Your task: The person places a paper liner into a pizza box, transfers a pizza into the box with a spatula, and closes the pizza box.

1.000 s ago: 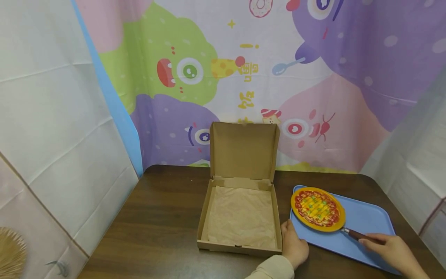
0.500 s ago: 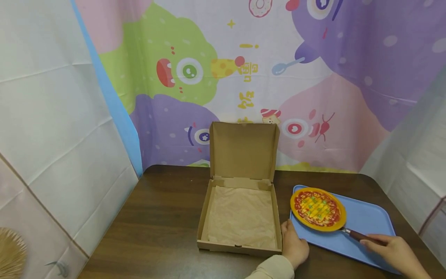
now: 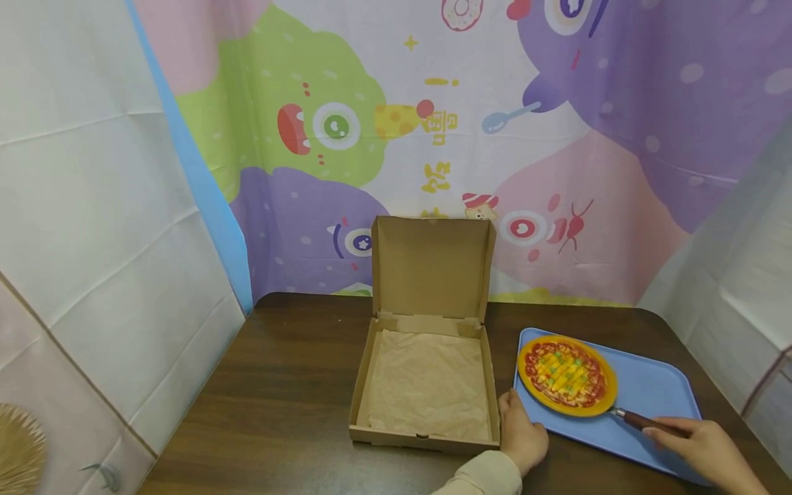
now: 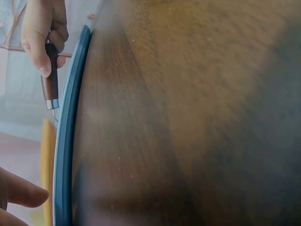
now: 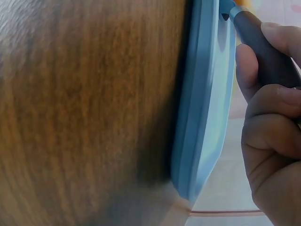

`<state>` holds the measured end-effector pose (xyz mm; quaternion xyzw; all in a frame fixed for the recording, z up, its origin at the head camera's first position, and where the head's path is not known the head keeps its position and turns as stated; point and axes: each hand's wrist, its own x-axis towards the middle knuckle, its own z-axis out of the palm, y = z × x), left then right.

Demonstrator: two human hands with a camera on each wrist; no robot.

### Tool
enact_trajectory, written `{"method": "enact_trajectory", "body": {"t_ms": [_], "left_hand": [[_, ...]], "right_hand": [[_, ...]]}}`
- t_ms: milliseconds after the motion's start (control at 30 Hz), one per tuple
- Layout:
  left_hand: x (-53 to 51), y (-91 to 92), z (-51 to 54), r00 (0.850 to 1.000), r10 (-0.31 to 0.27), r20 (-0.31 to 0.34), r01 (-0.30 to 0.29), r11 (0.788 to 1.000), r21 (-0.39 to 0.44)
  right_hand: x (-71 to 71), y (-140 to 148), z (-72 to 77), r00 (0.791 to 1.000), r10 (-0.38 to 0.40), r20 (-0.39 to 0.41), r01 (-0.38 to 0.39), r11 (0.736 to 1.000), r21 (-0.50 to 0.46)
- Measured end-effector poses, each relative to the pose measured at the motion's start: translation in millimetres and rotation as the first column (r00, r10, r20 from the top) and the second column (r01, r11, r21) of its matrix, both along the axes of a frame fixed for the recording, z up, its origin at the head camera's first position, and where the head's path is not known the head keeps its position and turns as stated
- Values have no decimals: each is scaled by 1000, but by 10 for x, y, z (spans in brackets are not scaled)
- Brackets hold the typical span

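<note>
In the head view, a round toy-like pizza (image 3: 566, 372) with an orange rim lies over the left part of a blue tray (image 3: 657, 385). My right hand (image 3: 699, 443) grips the dark wooden handle of a spatula (image 3: 643, 419); its metal neck runs under the pizza, which hides the blade. The right wrist view shows fingers and thumb curled round that handle (image 5: 268, 52). Against the right wall of an open cardboard pizza box (image 3: 427, 445), near its front corner, rests my left hand (image 3: 522, 434). Its thumb stands apart from the box. Brown paper (image 3: 430, 385) lines the box.
The box lid (image 3: 433, 268) stands upright at the back. Everything sits on a dark wooden table (image 3: 278, 385). Behind it hangs a cartoon-printed cloth (image 3: 346, 82), and a pale cloth (image 3: 105, 172) hangs on the left. A straw-coloured round object (image 3: 18, 447) shows at far left.
The pizza and spatula have shifted slightly right and toward me on the tray. My right hand has moved slightly the same way. My left hand and the box have stayed put.
</note>
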<state>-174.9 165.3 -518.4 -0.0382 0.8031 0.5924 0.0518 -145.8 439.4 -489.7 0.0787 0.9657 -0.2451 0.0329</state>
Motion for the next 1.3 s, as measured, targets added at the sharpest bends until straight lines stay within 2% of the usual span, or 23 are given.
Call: {"method": "enact_trajectory", "body": {"t_ms": [67, 200, 400, 733, 867, 1300], "left_hand": [[-4, -2, 4, 1000, -5, 14, 5, 1000, -1], [-11, 4, 3, 1000, -7, 23, 7, 1000, 0], [-18, 7, 13, 999, -10, 36, 10, 1000, 2], [3, -5, 41, 1000, -18, 25, 18, 1000, -11], [4, -2, 44, 1000, -20, 17, 21, 1000, -21], [-48, 38, 11, 999, -36, 33, 38, 998, -48]], "right_hand": [[-5, 0, -13, 999, 17, -28, -17, 1000, 12], [-24, -17, -13, 999, 37, -34, -37, 999, 14], [-62, -47, 36, 999, 38, 15, -38, 999, 0], [-27, -42, 55, 998, 57, 9, -57, 998, -28], [-51, -39, 79, 997, 66, 47, -64, 997, -32], [-89, -45, 197, 992, 98, 81, -96, 995, -26]]}}
